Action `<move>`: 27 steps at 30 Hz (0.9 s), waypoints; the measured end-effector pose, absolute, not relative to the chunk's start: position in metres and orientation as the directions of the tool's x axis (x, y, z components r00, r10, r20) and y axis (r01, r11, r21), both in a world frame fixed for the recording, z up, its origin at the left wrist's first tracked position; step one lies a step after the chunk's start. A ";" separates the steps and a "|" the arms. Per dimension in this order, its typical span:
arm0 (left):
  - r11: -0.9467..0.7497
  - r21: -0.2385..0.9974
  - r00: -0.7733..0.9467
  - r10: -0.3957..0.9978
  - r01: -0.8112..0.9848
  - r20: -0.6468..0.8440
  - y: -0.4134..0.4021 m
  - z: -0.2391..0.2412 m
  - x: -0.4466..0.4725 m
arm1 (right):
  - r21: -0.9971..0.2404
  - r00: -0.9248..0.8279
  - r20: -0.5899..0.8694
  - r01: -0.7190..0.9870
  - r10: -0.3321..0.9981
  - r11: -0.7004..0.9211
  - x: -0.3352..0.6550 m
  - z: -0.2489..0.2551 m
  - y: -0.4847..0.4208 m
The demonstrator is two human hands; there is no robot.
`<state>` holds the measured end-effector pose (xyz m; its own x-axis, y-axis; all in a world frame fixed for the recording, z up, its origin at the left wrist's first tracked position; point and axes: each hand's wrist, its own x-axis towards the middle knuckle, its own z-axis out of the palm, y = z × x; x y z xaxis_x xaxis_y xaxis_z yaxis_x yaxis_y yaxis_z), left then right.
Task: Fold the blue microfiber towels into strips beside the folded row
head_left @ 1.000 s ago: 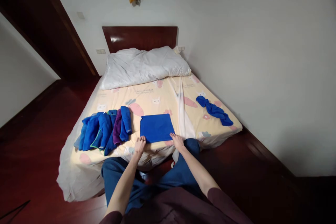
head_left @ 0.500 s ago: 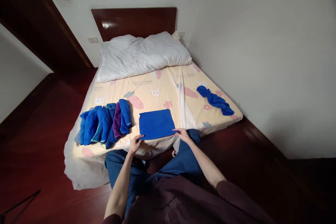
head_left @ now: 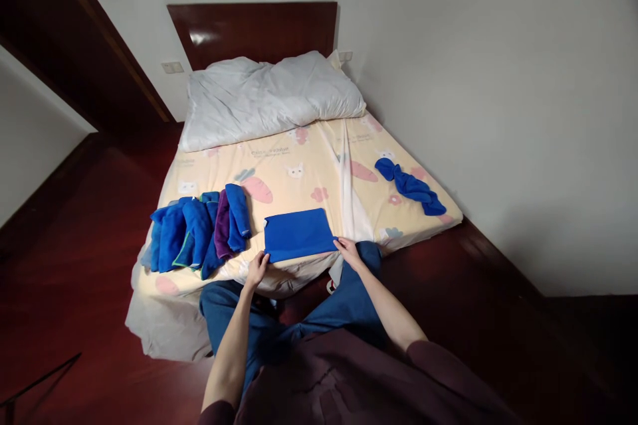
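A blue towel [head_left: 299, 232] lies flat as a rectangle near the bed's front edge, with a small white tag at its far left corner. My left hand [head_left: 257, 269] pinches its near left corner. At the near right corner my right hand [head_left: 347, 251] is closed on the cloth. The near edge looks slightly turned over between my hands. To the left sits a row of rolled or folded towels [head_left: 199, 229], mostly blue, with one purple towel [head_left: 222, 229] among them. A twisted blue towel [head_left: 411, 187] lies farther off on the right side of the bed.
The bed [head_left: 294, 192] has a cream sheet printed with carrots and rabbits. A white quilt [head_left: 269, 96] is bunched before the dark wooden headboard [head_left: 259, 30]. My knees are against the bed's front, and a wall [head_left: 498, 113] runs along the right.
The towel's near edge has shifted slightly away from me, making the rectangle a little shorter. Both hands still hold its near corners. The camera view has tilted slightly downward.
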<state>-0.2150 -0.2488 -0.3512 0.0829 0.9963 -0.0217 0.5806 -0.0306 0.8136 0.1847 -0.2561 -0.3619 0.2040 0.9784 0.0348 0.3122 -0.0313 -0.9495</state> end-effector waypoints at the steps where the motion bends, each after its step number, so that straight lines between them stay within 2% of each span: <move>1: -0.035 0.814 0.085 0.996 0.579 -0.018 -0.250 -0.351 -0.215 | -0.951 0.210 0.037 0.309 0.977 -0.031 0.184 -0.363 -0.255; 14: -0.036 0.812 0.044 0.999 0.582 0.012 -0.248 -0.349 -0.213 | -0.962 0.266 0.022 0.270 0.964 -0.052 0.178 -0.349 -0.252; 27: 0.028 0.763 0.000 0.999 0.646 -0.037 -0.241 -0.355 -0.211 | -0.958 0.330 0.000 0.270 0.944 -0.095 0.173 -0.368 -0.242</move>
